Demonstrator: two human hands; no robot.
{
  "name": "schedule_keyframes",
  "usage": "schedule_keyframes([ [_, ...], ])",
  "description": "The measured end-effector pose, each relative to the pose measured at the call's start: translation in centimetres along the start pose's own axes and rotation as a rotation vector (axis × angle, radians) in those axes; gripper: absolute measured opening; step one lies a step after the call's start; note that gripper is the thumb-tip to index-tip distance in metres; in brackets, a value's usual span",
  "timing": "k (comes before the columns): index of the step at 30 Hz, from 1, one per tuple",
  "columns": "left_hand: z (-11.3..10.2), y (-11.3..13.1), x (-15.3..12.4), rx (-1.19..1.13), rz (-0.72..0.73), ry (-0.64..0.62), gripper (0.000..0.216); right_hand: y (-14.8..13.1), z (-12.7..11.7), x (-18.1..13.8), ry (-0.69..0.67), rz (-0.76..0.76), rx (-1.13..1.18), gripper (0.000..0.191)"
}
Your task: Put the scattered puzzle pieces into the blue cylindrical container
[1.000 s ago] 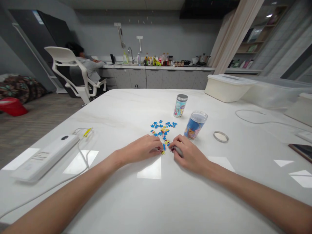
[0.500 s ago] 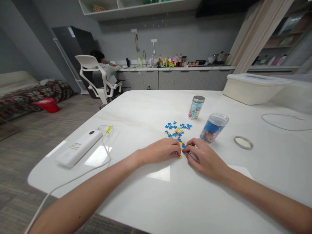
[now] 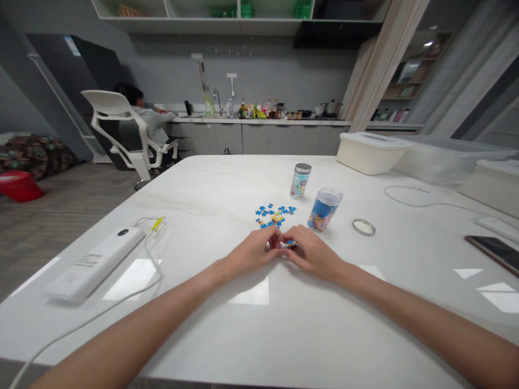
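My left hand (image 3: pixel 259 248) and my right hand (image 3: pixel 311 249) meet over the white table (image 3: pixel 251 340), fingertips nearly touching. Between their closed fingers is a small group of jigsaw puzzle pieces (image 3: pixel 289 245), partly hidden, and both hands grip it. Just beyond lie several loose blue and yellow jigsaw pieces (image 3: pixel 275 217). A clear jar with a blue cartoon picture (image 3: pixel 323 212) stands lidless past my right hand. Farther back is a closed printed jar with a silver lid (image 3: pixel 300 182). The round lid (image 3: pixel 364 227) rests on the table to the right.
On the left lies a white power strip (image 3: pixel 97 262) with a cable (image 3: pixel 121 300) trailing to the near edge. A phone (image 3: pixel 497 253) and storage boxes (image 3: pixel 368 153) are on the right. Across the room a person sits in a white chair (image 3: pixel 117 127) by the kitchen counter.
The view has swung to the right, bringing a phone and more boxes in. My hands have drawn together around the puzzle pieces, which now show tilted between my fingers.
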State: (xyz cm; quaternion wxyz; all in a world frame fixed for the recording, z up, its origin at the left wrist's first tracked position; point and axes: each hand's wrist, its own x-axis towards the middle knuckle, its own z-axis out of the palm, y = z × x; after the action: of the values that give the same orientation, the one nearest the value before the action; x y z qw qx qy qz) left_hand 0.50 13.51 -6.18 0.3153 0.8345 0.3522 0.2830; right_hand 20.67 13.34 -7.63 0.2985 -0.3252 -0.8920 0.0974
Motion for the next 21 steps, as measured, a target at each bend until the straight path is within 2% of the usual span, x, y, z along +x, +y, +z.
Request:
schedule_keyframes([
  [2, 0.3, 0.2, 0.0, -0.016, -0.008, 0.116, 0.008, -0.1, 0.0, 0.1, 0.035, 0.029, 0.075, 0.009],
  [5, 0.4, 0.2, -0.1, 0.048, 0.05, 0.227, 0.013, -0.3, -1.2, 0.4, 0.115, -0.016, 0.123, 0.013],
  [8, 0.2, 0.0, -0.1, 0.21, 0.113, 0.257, 0.012, -0.4, -4.1, 1.0, 0.291, -0.021, 0.042, 0.012],
  [10, 0.0, -0.1, -0.1, 0.357, 0.132, 0.248, 0.004, 0.3, -6.4, 1.3, 0.462, 0.048, -0.072, 0.012],
  [12, 0.0, -0.3, -0.2, 0.463, 0.121, 0.235, 0.002, 1.7, -8.3, 1.6, 0.57, 0.12, -0.197, 0.012],
  [14, 0.1, -0.4, -0.3, 0.501, 0.082, 0.213, 0.004, 3.4, -9.4, 1.7, 0.577, 0.175, -0.306, 0.012],
  [17, 0.2, -0.7, -0.3, 0.52, 0.022, 0.181, 0.005, 5.3, -9.9, 1.6, 0.478, 0.212, -0.362, 0.017],
  [21, 0.1, -1.3, -0.2, 0.569, -0.036, 0.167, 0.005, 5.2, -9.9, 1.2, 0.499, 0.276, -0.318, 0.029],
])
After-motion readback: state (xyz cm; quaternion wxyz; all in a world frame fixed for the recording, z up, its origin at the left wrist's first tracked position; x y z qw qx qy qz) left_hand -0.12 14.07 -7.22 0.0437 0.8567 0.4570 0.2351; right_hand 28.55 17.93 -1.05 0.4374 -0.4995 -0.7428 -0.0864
